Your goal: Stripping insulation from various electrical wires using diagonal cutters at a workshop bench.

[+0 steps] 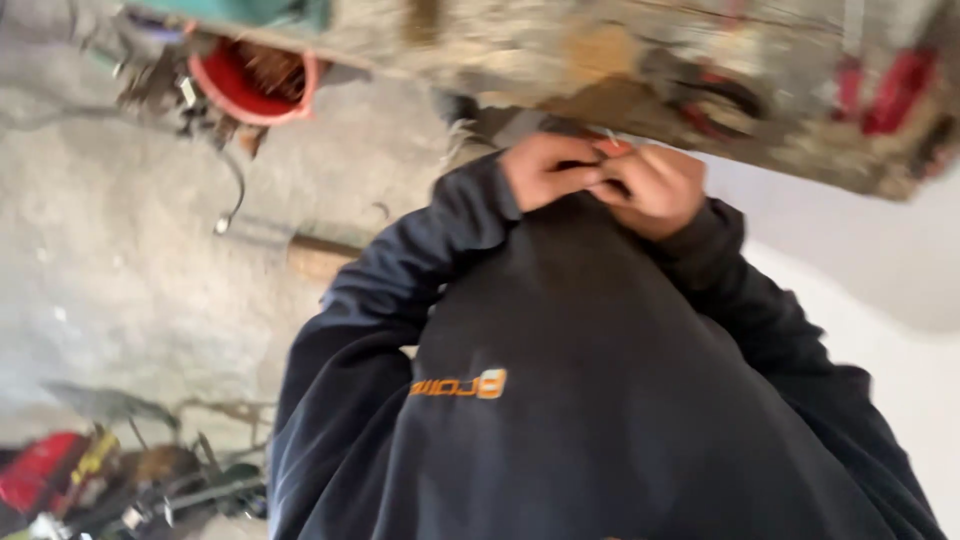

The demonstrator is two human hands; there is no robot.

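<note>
Cluttered bench edge (700, 110) just above hands (605, 180).

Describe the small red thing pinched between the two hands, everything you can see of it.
Only a sliver of the small red piece shows, orange-red, with a thin pale bit poking above it. Blur hides its shape and material. It sits between the fingertips of the left hand and the right hand, which press together around it, just below the worn workbench edge and above the dark sweatshirt.

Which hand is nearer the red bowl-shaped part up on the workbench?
Left. The left hand lies to the right of the red bowl-shaped part, below it; the right hand is farther right, touching the left.
</note>
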